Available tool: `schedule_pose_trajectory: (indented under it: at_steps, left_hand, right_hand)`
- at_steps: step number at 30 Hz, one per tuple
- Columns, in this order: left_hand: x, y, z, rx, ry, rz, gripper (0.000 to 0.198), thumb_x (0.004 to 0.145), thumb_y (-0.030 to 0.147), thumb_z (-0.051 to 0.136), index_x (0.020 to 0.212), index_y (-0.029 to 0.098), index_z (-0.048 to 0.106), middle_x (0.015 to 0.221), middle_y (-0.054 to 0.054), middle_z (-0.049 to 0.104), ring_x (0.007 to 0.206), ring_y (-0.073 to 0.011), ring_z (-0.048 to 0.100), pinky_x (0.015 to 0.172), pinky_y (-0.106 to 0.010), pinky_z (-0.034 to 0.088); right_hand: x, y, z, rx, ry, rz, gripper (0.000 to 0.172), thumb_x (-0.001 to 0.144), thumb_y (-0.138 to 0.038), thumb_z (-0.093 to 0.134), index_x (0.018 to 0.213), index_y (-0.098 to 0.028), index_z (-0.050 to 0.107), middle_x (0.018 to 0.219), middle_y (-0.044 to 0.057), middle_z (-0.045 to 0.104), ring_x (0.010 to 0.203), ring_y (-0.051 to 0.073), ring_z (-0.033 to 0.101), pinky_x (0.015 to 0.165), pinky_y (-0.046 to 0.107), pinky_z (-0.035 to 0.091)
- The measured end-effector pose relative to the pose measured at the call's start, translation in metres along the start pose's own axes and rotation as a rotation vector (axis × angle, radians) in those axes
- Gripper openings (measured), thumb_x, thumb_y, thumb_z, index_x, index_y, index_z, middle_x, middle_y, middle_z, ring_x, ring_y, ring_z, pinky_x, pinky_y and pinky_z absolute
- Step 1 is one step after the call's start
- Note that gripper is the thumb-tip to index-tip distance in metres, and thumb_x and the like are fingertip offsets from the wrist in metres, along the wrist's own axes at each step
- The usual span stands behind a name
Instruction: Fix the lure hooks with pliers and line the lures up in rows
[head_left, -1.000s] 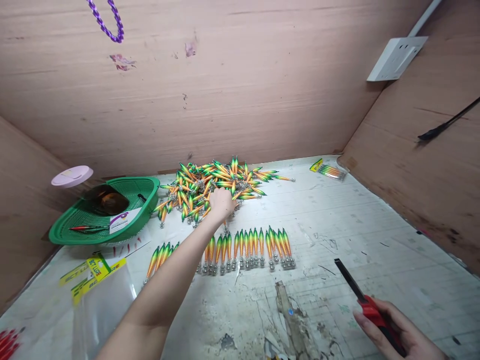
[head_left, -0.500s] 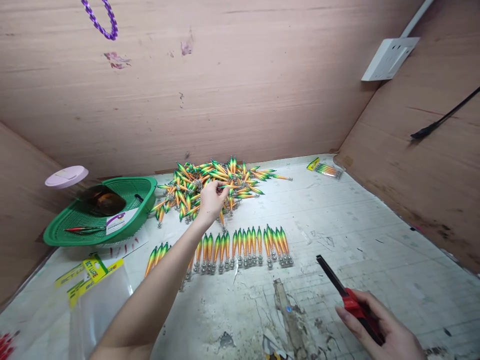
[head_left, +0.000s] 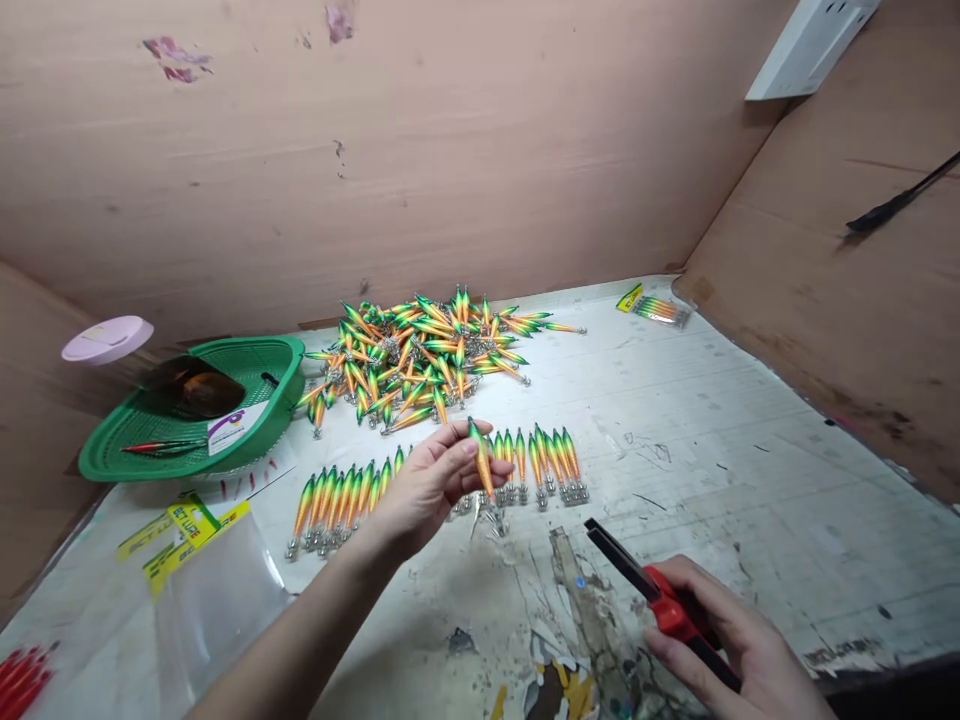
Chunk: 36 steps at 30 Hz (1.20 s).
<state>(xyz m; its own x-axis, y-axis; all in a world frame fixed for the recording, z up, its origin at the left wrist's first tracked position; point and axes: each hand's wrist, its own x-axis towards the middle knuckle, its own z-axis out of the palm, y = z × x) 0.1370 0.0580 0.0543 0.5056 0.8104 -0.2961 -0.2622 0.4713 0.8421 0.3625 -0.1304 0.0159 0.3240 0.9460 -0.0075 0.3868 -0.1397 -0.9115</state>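
Between the thumb and fingers of my left hand (head_left: 442,470) is a squid jig (head_left: 481,458) with a green top, orange body and metal hook crown, its tip pointing up. It hangs in front of a row of similar squid jigs (head_left: 341,500) standing side by side on the table, partly hidden by the hand. At the lower right, my right hand (head_left: 742,640) is closed around a red and black long-nosed lighter (head_left: 671,605), its black nozzle pointing up and left. A heap of squid jigs (head_left: 420,355) lies behind the row.
At left is a green basket (head_left: 292,400) with dark packets inside. Clear bags with yellow headers (head_left: 217,590) lie nearer, and red pieces (head_left: 26,675) at the corner. A packed set of jigs (head_left: 660,308) is at the back right. Wooden walls (head_left: 450,180) enclose the table.
My left hand has come back from the heap towards me with a squid jig in its fingers. My right hand with the lighter has shifted slightly left. The view has tilted down.
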Motion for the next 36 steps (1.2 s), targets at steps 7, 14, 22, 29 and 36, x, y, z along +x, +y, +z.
schedule_pose_trajectory:
  at_steps: [7, 14, 22, 29, 36]
  left_hand:
    - [-0.022, -0.008, 0.006, -0.020, -0.037, -0.119, 0.041, 0.070, 0.038, 0.088, 0.101, 0.016, 0.074, 0.078, 0.001, 0.067, 0.069, -0.0118, 0.069, 0.071, -0.023, 0.053]
    - [-0.026, -0.011, 0.011, 0.031, -0.082, -0.052, 0.030, 0.071, 0.035, 0.088, 0.092, 0.019, 0.074, 0.083, 0.002, 0.064, 0.068, -0.0054, 0.059, 0.066, -0.018, 0.048]
    - [-0.032, -0.011, 0.020, 0.114, -0.064, -0.105, 0.041, 0.065, 0.033, 0.091, 0.087, 0.016, 0.060, 0.067, 0.004, 0.062, 0.063, -0.0086, 0.060, 0.058, -0.020, 0.047]
    - [-0.034, -0.014, 0.018, 0.193, -0.098, -0.130, 0.044, 0.065, 0.036, 0.089, 0.088, 0.016, 0.058, 0.061, 0.006, 0.059, 0.054, -0.0088, 0.059, 0.055, -0.023, 0.050]
    - [-0.037, -0.017, 0.018, 0.311, -0.034, -0.085, 0.048, 0.059, 0.038, 0.092, 0.087, 0.016, 0.060, 0.068, 0.006, 0.057, 0.051, -0.0074, 0.057, 0.050, -0.021, 0.048]
  right_hand:
    - [0.007, -0.006, -0.005, -0.099, -0.342, -0.170, 0.014, 0.090, -0.036, 0.063, 0.096, -0.024, 0.064, 0.082, 0.002, 0.066, 0.073, 0.016, 0.068, 0.064, 0.020, 0.054]
    - [0.003, -0.011, 0.005, -0.050, -0.350, -0.119, 0.019, 0.088, -0.039, 0.065, 0.099, -0.023, 0.066, 0.085, 0.003, 0.067, 0.076, 0.018, 0.067, 0.067, 0.023, 0.054]
    - [0.005, -0.032, 0.000, -0.121, -0.453, -0.057, 0.022, 0.084, -0.045, 0.067, 0.086, -0.023, 0.067, 0.079, 0.003, 0.068, 0.072, 0.019, 0.066, 0.065, 0.024, 0.054]
    - [0.011, -0.043, -0.008, -0.278, -0.596, -0.071, 0.027, 0.089, -0.050, 0.061, 0.089, -0.025, 0.069, 0.087, 0.004, 0.073, 0.078, 0.021, 0.069, 0.067, 0.024, 0.056]
    - [0.015, -0.046, -0.008, -0.335, -0.638, -0.067, 0.028, 0.089, -0.053, 0.058, 0.086, -0.026, 0.066, 0.089, 0.002, 0.073, 0.081, 0.021, 0.069, 0.067, 0.024, 0.055]
